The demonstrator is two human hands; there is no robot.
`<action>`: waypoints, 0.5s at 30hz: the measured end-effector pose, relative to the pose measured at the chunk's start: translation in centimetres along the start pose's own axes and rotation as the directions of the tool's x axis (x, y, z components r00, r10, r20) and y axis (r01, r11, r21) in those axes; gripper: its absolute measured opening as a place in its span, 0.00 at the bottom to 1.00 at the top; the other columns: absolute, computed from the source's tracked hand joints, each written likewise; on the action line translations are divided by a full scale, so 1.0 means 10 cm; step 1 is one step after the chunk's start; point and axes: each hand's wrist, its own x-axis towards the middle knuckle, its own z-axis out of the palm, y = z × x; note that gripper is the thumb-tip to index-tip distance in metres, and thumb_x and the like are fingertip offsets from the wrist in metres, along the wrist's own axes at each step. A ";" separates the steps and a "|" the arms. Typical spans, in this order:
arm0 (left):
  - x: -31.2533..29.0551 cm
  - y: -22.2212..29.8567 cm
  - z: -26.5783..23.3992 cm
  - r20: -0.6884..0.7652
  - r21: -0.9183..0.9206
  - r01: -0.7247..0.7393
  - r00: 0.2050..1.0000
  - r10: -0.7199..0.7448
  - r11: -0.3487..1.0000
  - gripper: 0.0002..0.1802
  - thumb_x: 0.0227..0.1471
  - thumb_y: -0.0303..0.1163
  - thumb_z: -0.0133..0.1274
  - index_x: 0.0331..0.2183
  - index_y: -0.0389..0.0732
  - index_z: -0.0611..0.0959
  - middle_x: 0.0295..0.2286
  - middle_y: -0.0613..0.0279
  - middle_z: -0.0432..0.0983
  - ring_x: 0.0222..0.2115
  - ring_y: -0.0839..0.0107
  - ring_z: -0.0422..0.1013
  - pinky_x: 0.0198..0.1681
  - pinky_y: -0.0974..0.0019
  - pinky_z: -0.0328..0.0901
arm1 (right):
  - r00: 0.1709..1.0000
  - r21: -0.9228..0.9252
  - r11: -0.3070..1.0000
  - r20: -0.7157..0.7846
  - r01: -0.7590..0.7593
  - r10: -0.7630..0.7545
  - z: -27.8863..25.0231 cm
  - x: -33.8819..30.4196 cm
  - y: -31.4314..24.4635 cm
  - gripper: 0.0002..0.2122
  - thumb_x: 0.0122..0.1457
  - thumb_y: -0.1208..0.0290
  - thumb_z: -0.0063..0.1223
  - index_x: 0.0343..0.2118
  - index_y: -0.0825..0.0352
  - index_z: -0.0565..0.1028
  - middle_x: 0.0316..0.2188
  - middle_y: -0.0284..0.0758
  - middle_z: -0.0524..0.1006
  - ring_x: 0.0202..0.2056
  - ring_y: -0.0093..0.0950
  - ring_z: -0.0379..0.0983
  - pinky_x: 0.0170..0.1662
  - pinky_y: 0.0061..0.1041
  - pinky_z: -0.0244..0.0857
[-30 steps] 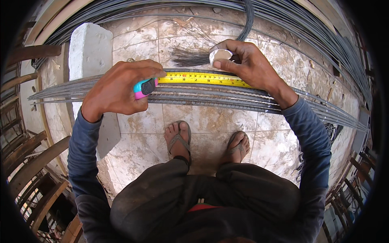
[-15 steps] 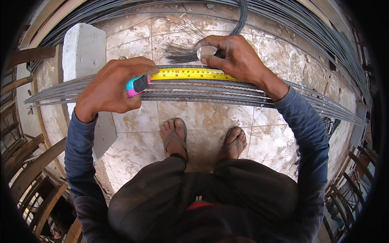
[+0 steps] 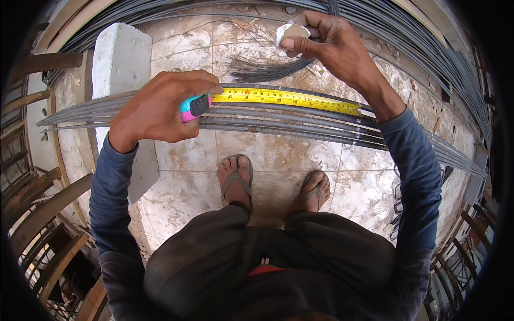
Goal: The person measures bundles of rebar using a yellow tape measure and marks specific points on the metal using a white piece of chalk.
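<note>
My left hand (image 3: 160,107) is closed round a teal, pink and black tape measure (image 3: 196,108). Its yellow blade (image 3: 289,98) runs out to the right, lying along several ribbed steel bars (image 3: 289,122), with the metal end hook near my right wrist. Farther off, my right hand (image 3: 334,45) is raised beyond the bars and pinches a flat, whitish broken chunk (image 3: 292,36), perhaps chalk or plaster; I cannot tell which. A bundle of thin dark wire (image 3: 270,69) lies on the floor just below that hand.
On the left, a white block (image 3: 120,64) stands under the bars, raising them off the stained tile floor (image 3: 273,147). Long steel rods (image 3: 396,32) curve along the far side. Wooden slats (image 3: 43,208) stand at the left edge. My sandalled feet (image 3: 235,179) are close behind the bars.
My right hand has lifted off the blade and moved away, up and to the right, with the whitish chunk. More of the tape now shows. The left hand keeps its grip on the tape measure.
</note>
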 end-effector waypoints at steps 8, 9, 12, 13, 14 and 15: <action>0.05 0.01 -0.03 0.026 -0.058 -0.023 0.999 0.024 0.998 0.37 0.26 0.29 0.57 0.47 0.33 0.81 0.46 0.42 0.78 0.44 0.44 0.76 0.54 0.54 0.69 | 0.984 0.154 0.988 0.180 -0.031 0.003 0.52 0.08 -0.08 0.15 0.60 0.63 0.64 0.41 0.71 0.78 0.33 0.35 0.81 0.33 0.22 0.76 0.40 0.24 0.71; 0.04 0.02 -0.04 0.027 -0.054 -0.020 0.999 0.021 0.998 0.37 0.26 0.29 0.57 0.47 0.33 0.81 0.46 0.42 0.78 0.44 0.44 0.76 0.54 0.54 0.69 | 0.982 0.164 0.986 0.187 -0.025 -0.006 0.56 0.10 -0.06 0.15 0.61 0.64 0.64 0.44 0.70 0.78 0.32 0.34 0.80 0.33 0.21 0.76 0.37 0.24 0.71; 0.00 0.00 -0.02 0.017 -0.052 -0.003 1.000 0.004 0.999 0.36 0.26 0.28 0.56 0.47 0.33 0.81 0.46 0.42 0.78 0.43 0.44 0.76 0.53 0.54 0.70 | 0.989 -0.007 0.990 -0.037 0.140 -0.140 0.47 0.00 -0.25 0.12 0.57 0.67 0.62 0.40 0.69 0.78 0.26 0.39 0.77 0.26 0.34 0.74 0.33 0.32 0.67; 0.00 0.01 -0.02 0.017 -0.044 -0.005 1.000 0.006 0.999 0.36 0.26 0.27 0.56 0.46 0.33 0.81 0.46 0.43 0.78 0.43 0.45 0.76 0.53 0.55 0.70 | 0.990 -0.014 0.991 -0.032 0.136 -0.137 0.42 -0.02 -0.22 0.12 0.57 0.67 0.62 0.40 0.69 0.78 0.26 0.39 0.77 0.26 0.34 0.74 0.33 0.32 0.67; 0.01 0.02 -0.02 0.017 -0.035 -0.007 1.000 0.007 0.999 0.35 0.26 0.27 0.56 0.46 0.33 0.81 0.46 0.43 0.78 0.43 0.45 0.77 0.52 0.55 0.71 | 0.968 -0.067 0.967 -0.030 0.246 -0.249 0.34 -0.04 -0.17 0.11 0.58 0.69 0.60 0.40 0.69 0.78 0.27 0.40 0.77 0.26 0.36 0.74 0.32 0.34 0.67; 0.01 0.03 -0.02 0.012 -0.042 -0.011 1.000 0.011 0.999 0.35 0.26 0.27 0.56 0.46 0.33 0.81 0.46 0.43 0.78 0.43 0.45 0.77 0.52 0.55 0.71 | 0.934 -0.118 0.928 -0.022 0.352 -0.357 0.28 -0.06 -0.14 0.09 0.59 0.71 0.57 0.40 0.69 0.77 0.27 0.41 0.76 0.26 0.38 0.73 0.32 0.36 0.68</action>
